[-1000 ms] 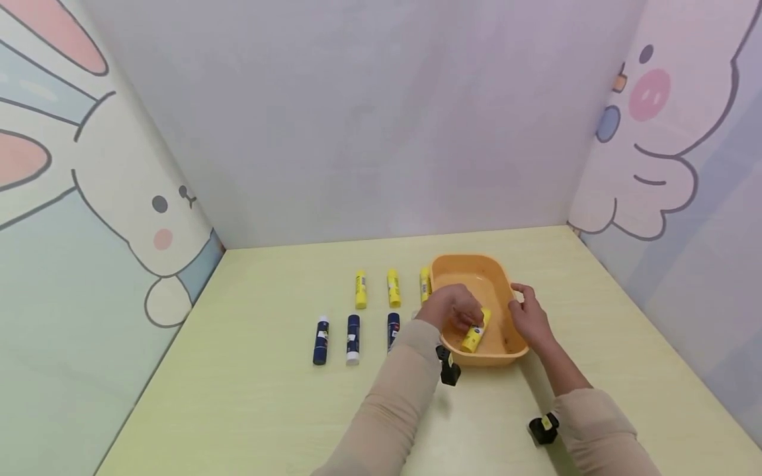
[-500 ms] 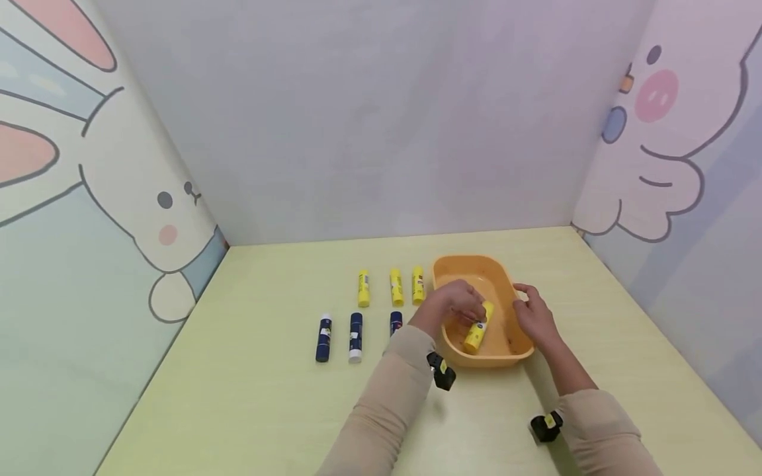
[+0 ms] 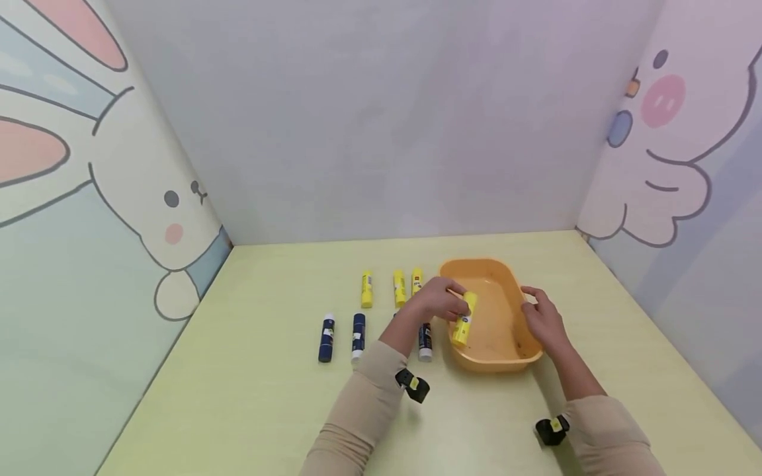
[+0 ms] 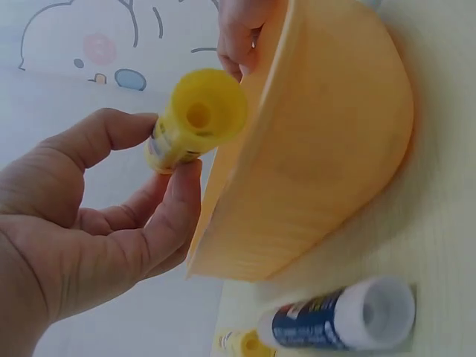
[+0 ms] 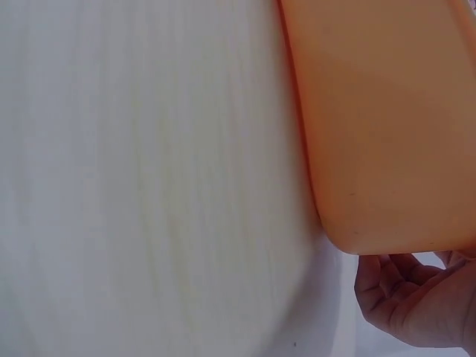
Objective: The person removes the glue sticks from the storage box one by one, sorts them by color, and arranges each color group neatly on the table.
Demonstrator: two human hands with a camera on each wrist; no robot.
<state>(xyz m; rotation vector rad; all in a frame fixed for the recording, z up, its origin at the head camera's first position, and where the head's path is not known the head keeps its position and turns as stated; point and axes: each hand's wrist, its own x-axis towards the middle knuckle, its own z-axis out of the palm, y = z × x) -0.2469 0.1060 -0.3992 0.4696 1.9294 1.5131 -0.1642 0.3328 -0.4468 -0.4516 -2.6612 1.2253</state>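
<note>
In the head view my left hand point(image 3: 439, 299) pinches a yellow glue stick point(image 3: 465, 320) between thumb and fingers, above the left side of an orange plastic basin point(image 3: 497, 317). The left wrist view shows this glue stick point(image 4: 197, 115) end-on, beside the basin's rim. My right hand point(image 3: 544, 320) holds the basin's right rim; the right wrist view catches its fingers point(image 5: 387, 286) against the wall. A blue glue stick with a white cap point(image 3: 425, 342) lies just left of the basin. Behind my left forearm another blue one is mostly hidden.
Three yellow glue sticks point(image 3: 366, 289) lie in a back row left of the basin. In front of them, blue glue sticks point(image 3: 326, 338) form a second row on the pale table point(image 3: 250, 390). Walls with cartoon animals enclose the table.
My left hand has lifted the yellow glue stick from inside the basin and moved it left toward the rim. A blue glue stick beside the basin has come into sight. The right hand stays on the rim.
</note>
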